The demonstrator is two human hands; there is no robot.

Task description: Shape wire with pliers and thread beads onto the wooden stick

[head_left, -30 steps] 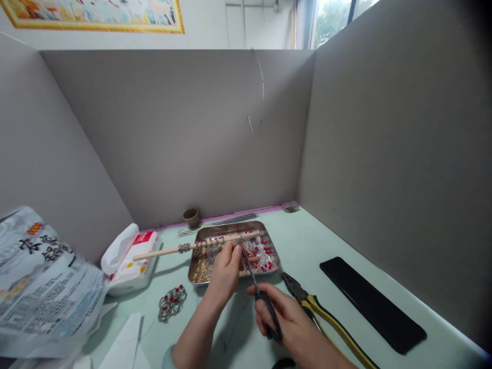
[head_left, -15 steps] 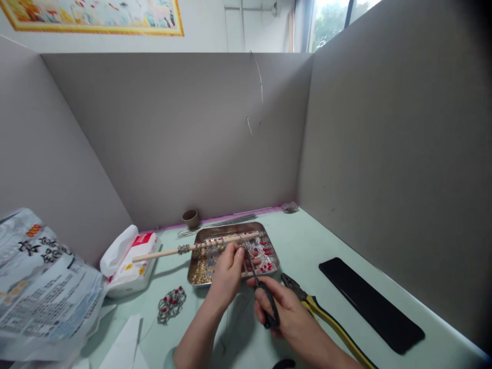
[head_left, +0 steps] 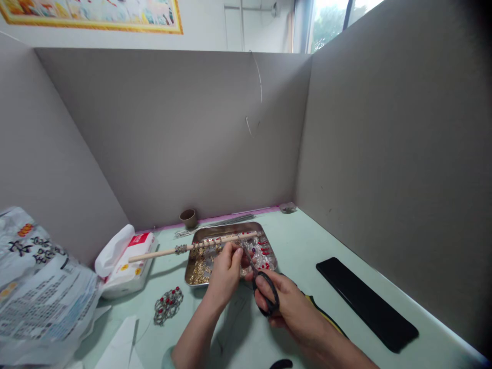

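Observation:
My right hand (head_left: pixel 284 300) has its fingers through the loops of black-handled scissors (head_left: pixel 267 294). Their narrow blades point up and away, with the tips beside the fingertips of my left hand (head_left: pixel 226 271). That left hand is closed in a pinch just under a wooden stick (head_left: pixel 161 253); whatever the fingers hold is hidden. Small beaded wire loops (head_left: pixel 181 249) sit around the stick, which crosses over a metal tray (head_left: pixel 187 271) of gold, clear and red beads. Partly under my right forearm lie yellow-and-black pliers (head_left: pixel 326 315).
Left of my arms lies a cluster of red-beaded wirework (head_left: pixel 168 305). Beyond it are a wipes pack (head_left: pixel 128 271) and a large printed bag (head_left: pixel 42 292). A brown cup (head_left: pixel 188 218) and thin wires (head_left: pixel 215 224) stand behind the tray. A black flat object (head_left: pixel 365 302) lies right. Grey partitions (head_left: pixel 172 128) enclose the table.
The scissors have moved slightly up and closer to the left fingertips, their loops turned more into view. My right arm now covers more of the pliers. The whole view has shifted slightly.

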